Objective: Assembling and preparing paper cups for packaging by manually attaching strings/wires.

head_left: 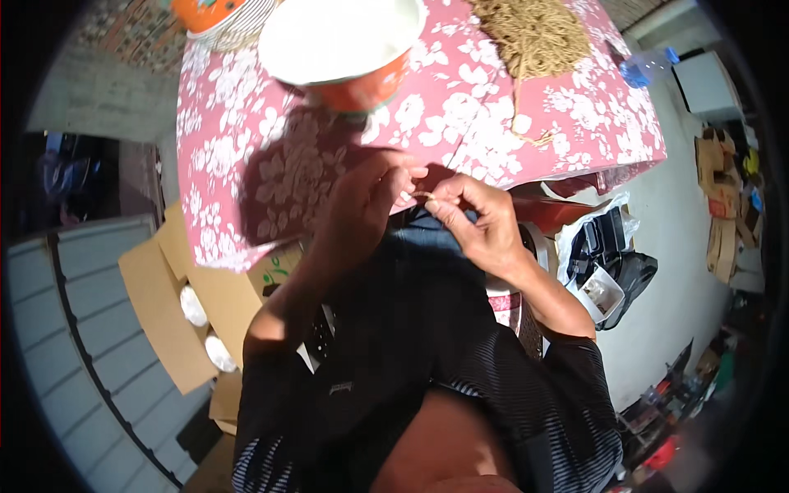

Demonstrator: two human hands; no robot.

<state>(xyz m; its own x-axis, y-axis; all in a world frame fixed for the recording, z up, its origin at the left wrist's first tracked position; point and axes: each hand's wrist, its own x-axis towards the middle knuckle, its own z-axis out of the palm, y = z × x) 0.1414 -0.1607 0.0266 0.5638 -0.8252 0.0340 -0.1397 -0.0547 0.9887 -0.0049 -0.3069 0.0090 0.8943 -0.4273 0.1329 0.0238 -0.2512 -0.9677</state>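
My left hand (374, 193) and my right hand (483, 220) meet just over the near edge of the table, the left mostly in shade. A short bit of tan cord (422, 195) runs between their fingertips. My right thumb and forefinger pinch one end of it. The left fingers are curled close together at the other end, and part of their grip is hidden. A heap of similar tan cord (534, 37) lies at the far right of the table, with a loose strand trailing toward me.
A large basin (362, 94), white inside and orange-red outside, stands on the flowered pink tablecloth (468, 123). Behind it at left is an orange bowl (205, 15). A blue-capped plastic bottle (645, 67) is at the right edge. Beside me are a cardboard box (156, 304) and bags (633, 279).
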